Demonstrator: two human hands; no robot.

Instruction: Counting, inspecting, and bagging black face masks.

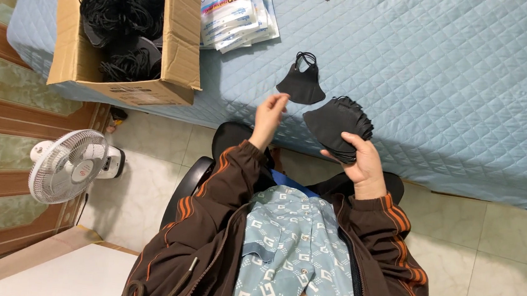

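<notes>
Brown jacket sleeves (220, 226) lead to both hands. Right hand (362, 163) grips a stack of black masks (337, 125) over the bed (457, 75) edge. Left hand (270, 114) is raised, fingers loosely open and empty, just beside a single black mask (302, 82) lying on the bed near a cardboard box (181, 41).

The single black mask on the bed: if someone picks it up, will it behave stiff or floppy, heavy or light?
The mask looks like thin folded fabric lying flat on the quilt, so it is probably light and floppy. Its ear loops lie loose, so they may dangle or snag. It seems unlikely to roll or slide.
</notes>
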